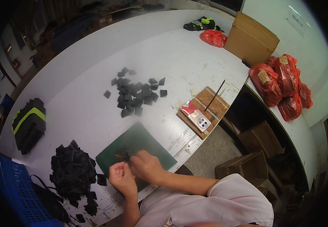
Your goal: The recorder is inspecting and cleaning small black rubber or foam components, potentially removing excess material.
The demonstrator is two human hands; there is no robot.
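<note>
Left hand (pixel 122 178) and right hand (pixel 147 166) curl nearly closed over a green mat (pixel 133 136), a slim brown item (pixel 120 156) by their fingertips, grip unclear. Left of them sits a dark pile (pixel 73 170); beyond, scattered dark pieces (pixel 135 92). Fine fingertip work seems in hand, next calling for steadiness.

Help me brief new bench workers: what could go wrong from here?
The smartphone on the wooden board lies near the table edge; a bump might knock it off. Loose black pieces beside the black heap could get brushed away. The left hand and right hand sit close together; if the slim brown item by them is sharp, a finger might be nicked.
</note>
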